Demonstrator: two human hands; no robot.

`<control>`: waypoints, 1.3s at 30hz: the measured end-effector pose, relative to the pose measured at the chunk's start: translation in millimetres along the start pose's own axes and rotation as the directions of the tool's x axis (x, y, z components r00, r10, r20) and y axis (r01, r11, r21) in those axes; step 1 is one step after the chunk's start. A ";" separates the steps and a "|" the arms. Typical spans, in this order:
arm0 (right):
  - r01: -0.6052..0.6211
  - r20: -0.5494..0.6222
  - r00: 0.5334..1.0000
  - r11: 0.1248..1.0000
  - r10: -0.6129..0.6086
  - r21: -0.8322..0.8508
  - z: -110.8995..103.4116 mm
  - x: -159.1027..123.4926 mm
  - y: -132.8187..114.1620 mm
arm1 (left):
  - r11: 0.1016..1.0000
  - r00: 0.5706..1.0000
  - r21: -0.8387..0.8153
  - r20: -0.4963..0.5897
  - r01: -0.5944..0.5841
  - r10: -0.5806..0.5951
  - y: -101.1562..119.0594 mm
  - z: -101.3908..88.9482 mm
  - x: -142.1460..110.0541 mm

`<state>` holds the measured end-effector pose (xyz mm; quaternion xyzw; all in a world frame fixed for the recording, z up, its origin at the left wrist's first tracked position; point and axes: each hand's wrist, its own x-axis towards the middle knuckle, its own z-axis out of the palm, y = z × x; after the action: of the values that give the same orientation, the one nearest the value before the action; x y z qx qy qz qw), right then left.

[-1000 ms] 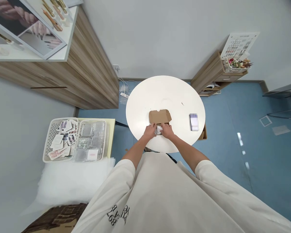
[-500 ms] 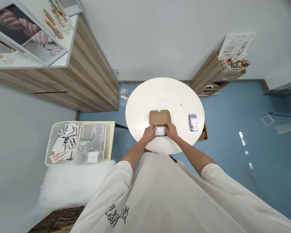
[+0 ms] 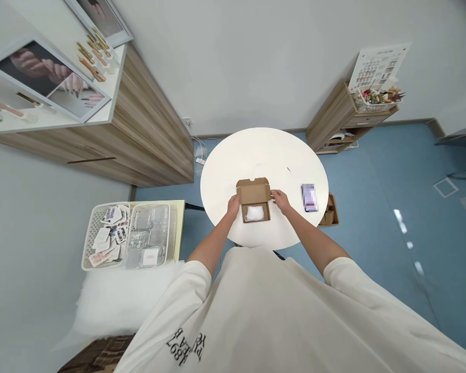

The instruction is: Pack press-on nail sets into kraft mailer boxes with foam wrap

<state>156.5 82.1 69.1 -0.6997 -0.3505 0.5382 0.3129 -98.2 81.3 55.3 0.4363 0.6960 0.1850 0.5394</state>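
A small brown cardboard box [image 3: 267, 217] stands on the round white table [image 3: 233, 155], its lid [image 3: 253, 194] folded back on the far side. Inside the box lies a white wrapped bundle [image 3: 255, 213], which does not fill it to the edges. My left hand [image 3: 233, 205] is closed at the left edge of the lid, near the hinge. At the lid's right edge my right hand [image 3: 280, 200] pinches the side flap with its fingertips. What the fingers do behind the flaps is partly hidden.
A blurred purple packet [image 3: 309, 198] lies on the table's right side. Below that edge, an open carton [image 3: 330, 212] sits on the floor. White baskets [image 3: 86, 238] of cards and clear boxes stand at left, above white wrapping sheets [image 3: 112, 295]. Cabinets flank the far wall.
Both hands have moved from the white bundle, outward and up to the lid's sides. The bundle, pressed between my hands before, now lies uncovered in the box.
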 end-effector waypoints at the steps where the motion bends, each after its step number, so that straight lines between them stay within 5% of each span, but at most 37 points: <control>1: -0.021 0.012 1.000 1.000 0.020 0.023 0.0 -2.0 -1.9 | 1.000 0.999 -0.020 0.040 -0.007 0.008 1.4 -0.5 0.2; 12: -0.137 0.096 0.987 0.988 0.130 0.073 -1.0 -3.5 -8.5 | 0.995 0.990 -0.098 0.142 0.033 -0.019 8.7 -1.9 -3.1; 20: -0.047 0.242 0.970 0.992 0.017 0.116 -16.3 -17.2 -22.0 | 0.988 0.973 -0.108 0.192 -0.108 0.127 9.4 -9.2 5.4; 26: 0.091 0.226 0.972 0.990 -0.063 -0.112 -6.1 -32.7 8.6 | 0.973 0.970 0.041 0.108 -0.225 0.220 -15.6 1.5 -5.9; 30: 0.244 0.156 0.967 0.903 -0.201 -0.354 1.7 -51.1 36.7 | 0.891 0.932 0.287 0.018 -0.353 0.363 -30.9 7.4 -28.7; 33: 0.355 0.171 0.934 0.746 -0.315 -0.563 4.1 -65.9 50.7 | 0.823 0.905 0.405 0.028 -0.399 0.425 -39.3 9.9 -45.9; 39: 0.348 0.254 0.936 0.551 -0.242 -0.758 6.3 -78.7 69.5 | 0.703 0.929 0.615 0.157 -0.357 0.334 -56.0 13.1 -57.9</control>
<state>147.3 -21.4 53.0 -0.6624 -0.6825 0.3070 0.0344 -106.9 0.9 44.1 0.7175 0.6138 0.0300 0.3278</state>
